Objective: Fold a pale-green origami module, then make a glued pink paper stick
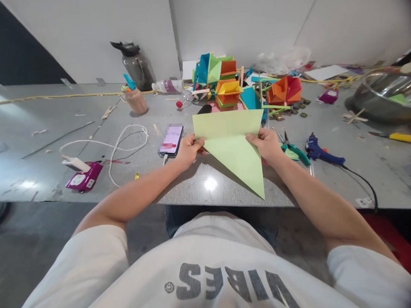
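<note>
Count, bare hands: 2, left hand point(189, 150) and right hand point(269, 145). Worktop point(49, 156): 1. Pale green sheet point(232, 143): 1. Phone point(172, 141): 1. Pliers point(304, 157): 1 pair. Glue gun point(320, 152): 1. Dark jug point(138, 69): 1. Cup point(137, 102): 1. Metal bowl point(370, 107): 1. Yellow-handled tool point(406, 138): 1. White plug point(77, 164): 1. Purple-and-white blocks: 2 in full view, one at left point(86, 178), one at right point(329, 96). Folded-paper pieces point(228, 94): several; overlap prevents exact count. Small dark pieces point(303, 115): several, too crowded to number.
</note>
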Tool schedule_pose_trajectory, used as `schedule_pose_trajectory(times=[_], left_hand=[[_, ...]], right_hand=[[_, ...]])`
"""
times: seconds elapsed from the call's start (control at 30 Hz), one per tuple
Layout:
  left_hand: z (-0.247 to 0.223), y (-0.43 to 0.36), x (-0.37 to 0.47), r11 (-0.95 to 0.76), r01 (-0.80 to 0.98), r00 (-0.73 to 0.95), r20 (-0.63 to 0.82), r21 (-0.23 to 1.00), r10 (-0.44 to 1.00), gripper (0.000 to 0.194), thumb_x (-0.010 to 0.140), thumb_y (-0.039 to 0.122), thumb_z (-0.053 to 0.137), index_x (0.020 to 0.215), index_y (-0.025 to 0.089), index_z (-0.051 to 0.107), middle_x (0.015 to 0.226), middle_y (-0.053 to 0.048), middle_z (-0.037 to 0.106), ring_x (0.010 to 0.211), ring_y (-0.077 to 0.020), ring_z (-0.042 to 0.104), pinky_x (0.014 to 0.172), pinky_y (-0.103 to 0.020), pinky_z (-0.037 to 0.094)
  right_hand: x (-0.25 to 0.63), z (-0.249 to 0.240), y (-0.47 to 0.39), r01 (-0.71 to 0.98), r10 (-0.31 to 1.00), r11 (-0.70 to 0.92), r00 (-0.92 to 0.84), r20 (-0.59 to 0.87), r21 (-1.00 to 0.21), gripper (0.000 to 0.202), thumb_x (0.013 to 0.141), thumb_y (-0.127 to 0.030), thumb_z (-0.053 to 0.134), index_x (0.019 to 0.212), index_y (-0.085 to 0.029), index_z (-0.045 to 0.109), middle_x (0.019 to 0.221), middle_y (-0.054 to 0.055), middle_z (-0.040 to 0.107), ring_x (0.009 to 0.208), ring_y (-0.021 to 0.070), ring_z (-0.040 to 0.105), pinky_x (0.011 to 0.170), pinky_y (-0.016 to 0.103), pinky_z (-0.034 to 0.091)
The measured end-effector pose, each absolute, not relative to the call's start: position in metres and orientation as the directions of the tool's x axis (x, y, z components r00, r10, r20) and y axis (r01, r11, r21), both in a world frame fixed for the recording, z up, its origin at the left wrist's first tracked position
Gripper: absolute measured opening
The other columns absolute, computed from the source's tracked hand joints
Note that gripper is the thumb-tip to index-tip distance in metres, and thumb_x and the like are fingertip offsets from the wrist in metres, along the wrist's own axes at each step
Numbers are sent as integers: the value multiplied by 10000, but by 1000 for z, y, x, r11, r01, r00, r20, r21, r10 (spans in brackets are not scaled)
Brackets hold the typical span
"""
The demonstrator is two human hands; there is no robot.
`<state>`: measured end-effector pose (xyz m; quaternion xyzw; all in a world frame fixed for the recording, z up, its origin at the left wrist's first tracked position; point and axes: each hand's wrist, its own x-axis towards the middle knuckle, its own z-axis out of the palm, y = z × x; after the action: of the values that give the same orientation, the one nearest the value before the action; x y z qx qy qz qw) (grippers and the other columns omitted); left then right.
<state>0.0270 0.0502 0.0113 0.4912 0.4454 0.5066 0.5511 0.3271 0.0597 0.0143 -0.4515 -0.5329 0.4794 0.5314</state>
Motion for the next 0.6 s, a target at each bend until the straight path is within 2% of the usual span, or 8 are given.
schedule_pose_trajectory(times=[0.13,0.27,0.47,0.6], left_hand=[[10,52,25,25,-179,119,-4,984,993,295,847,374,883,1024,166,770,819,-38,819,661,-159,773,621,-268,646],[10,55,24,-13,-200,87,31,980,996,307,775,393,852,994,198,762,778,-15,781,645,-158,748,634,-291,635],[13,52,23,-128,-186,15,133,974,991,124,660,324,734,734,226,718,675,3,689,586,-121,600,561,-250,436],[15,50,18,-169,-179,29,177,969,984,107,632,315,707,683,225,735,648,-5,673,572,-118,531,571,-267,380]], right_hand=[[330,16,61,-49,986,158,-40,160,-986,467,613,-561,1066,900,-265,847,826,28,857,740,284,803,710,443,675],[335,21,62,-79,982,175,-64,180,-981,380,619,-465,1052,884,-276,858,861,16,861,723,231,771,703,387,646],[340,31,60,-2,974,218,-69,218,-976,268,659,-436,985,678,-259,783,717,25,782,623,179,678,588,311,529],[347,32,60,42,953,294,-87,289,-955,201,689,-383,919,641,-262,767,719,24,775,632,174,665,596,308,505]])
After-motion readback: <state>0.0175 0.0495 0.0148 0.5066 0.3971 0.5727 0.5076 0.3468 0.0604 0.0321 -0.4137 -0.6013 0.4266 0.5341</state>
